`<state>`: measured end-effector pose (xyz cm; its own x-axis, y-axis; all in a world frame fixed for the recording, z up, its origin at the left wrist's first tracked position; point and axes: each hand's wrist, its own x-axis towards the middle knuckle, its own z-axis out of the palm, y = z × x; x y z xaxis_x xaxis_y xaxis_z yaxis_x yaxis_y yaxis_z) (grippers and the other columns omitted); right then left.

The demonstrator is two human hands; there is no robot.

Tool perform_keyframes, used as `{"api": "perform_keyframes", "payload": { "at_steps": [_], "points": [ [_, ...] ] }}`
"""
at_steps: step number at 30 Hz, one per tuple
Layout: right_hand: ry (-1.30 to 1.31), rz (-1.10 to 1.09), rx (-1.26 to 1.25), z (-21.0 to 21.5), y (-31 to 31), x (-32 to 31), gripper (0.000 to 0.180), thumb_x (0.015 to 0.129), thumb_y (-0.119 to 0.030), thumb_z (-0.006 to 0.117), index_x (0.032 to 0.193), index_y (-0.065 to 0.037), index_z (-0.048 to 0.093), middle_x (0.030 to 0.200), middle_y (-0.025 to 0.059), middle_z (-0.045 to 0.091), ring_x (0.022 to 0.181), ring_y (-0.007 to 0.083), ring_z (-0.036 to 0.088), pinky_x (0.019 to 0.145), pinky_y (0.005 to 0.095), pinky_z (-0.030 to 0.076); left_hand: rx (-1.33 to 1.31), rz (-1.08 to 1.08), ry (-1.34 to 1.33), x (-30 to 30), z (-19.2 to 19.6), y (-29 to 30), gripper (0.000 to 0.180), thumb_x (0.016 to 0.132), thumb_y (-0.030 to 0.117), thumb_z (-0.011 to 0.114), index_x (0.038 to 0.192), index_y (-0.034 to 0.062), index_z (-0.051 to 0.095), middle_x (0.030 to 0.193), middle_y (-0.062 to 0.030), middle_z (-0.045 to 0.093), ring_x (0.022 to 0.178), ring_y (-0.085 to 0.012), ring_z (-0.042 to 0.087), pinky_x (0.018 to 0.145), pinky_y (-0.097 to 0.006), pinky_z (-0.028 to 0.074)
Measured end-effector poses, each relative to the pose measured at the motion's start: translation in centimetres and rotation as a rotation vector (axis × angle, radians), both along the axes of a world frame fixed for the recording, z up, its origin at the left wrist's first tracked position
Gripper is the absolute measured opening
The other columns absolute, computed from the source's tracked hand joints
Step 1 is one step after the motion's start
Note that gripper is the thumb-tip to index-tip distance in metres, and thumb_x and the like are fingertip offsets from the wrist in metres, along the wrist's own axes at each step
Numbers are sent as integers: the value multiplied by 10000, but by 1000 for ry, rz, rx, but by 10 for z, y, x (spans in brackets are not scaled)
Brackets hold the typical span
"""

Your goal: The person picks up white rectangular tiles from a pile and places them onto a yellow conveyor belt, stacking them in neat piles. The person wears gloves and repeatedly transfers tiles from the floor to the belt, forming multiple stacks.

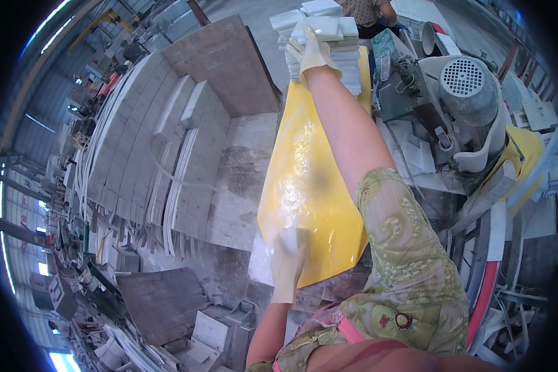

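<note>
Closest of all is a green sleeve point(409, 248) with a flowery pattern, worn on the right arm point(347, 124). Down low, the left grip point(287, 263) has a pale glove on. It is closed around a small white tile point(297, 237), and both look blurry. The small white tile is over the near end of a long yellow surface point(319, 211), which looks shiny and wet. I cannot tell if they touch.

The right grip point(317, 57), gloved too, reaches to the far end. Its fingers are spread on the top tile point(321, 28) of a tall pile of white tiles point(349, 67). I cannot tell if they are squeezing it.

To the left, long pale slabs point(127, 139) stand in rows, with a big gray-brown board point(223, 62) behind them. To the right sits a machine with a round gray motor point(464, 87). Past the pile, part of another person point(361, 11) can be seen.
</note>
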<state>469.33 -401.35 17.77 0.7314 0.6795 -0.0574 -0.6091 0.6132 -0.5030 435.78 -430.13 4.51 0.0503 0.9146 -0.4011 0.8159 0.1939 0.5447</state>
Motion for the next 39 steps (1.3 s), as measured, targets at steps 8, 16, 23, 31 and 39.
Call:
{"api": "perform_keyframes", "payload": {
  "at_steps": [8,16,23,31,39],
  "points": [
    [-58,9,-92,14,-25,-2,577,984,-238,646,1417,57,405,1371,178,514,1090,362,691,920,379,636,-33,-1,-23,0,6,0,829,846,370,735,1537,85,374,1237,-294,672,1155,-463,643,974,-498,506],
    [-127,38,127,15,-24,9,459,1015,-285,587,1305,56,486,1110,207,654,917,327,736,755,377,625,-26,-10,-14,-3,1,1,848,840,364,747,1543,74,371,1258,-289,664,1160,-458,642,976,-497,508],
    [-229,13,82,21,-20,28,522,1031,-271,576,1365,116,470,1271,227,584,1092,385,693,927,419,645,-37,1,-24,-4,0,1,853,846,363,749,1545,54,369,1266,-287,661,1177,-451,636,992,-487,503],
    [-109,6,48,23,6,76,480,1020,-216,578,1361,112,495,1264,250,590,976,353,718,763,371,686,-31,9,5,-3,-3,1,866,842,367,760,1536,28,368,1256,-310,658,1160,-466,641,983,-492,508],
    [-877,-185,-270,-33,76,145,491,1060,-262,510,1417,63,418,1307,280,543,1048,468,688,803,514,665,-20,-3,-11,-3,3,-1,814,843,369,767,1510,77,403,1196,-302,678,1097,-466,666,920,-504,532]
  ]
}}
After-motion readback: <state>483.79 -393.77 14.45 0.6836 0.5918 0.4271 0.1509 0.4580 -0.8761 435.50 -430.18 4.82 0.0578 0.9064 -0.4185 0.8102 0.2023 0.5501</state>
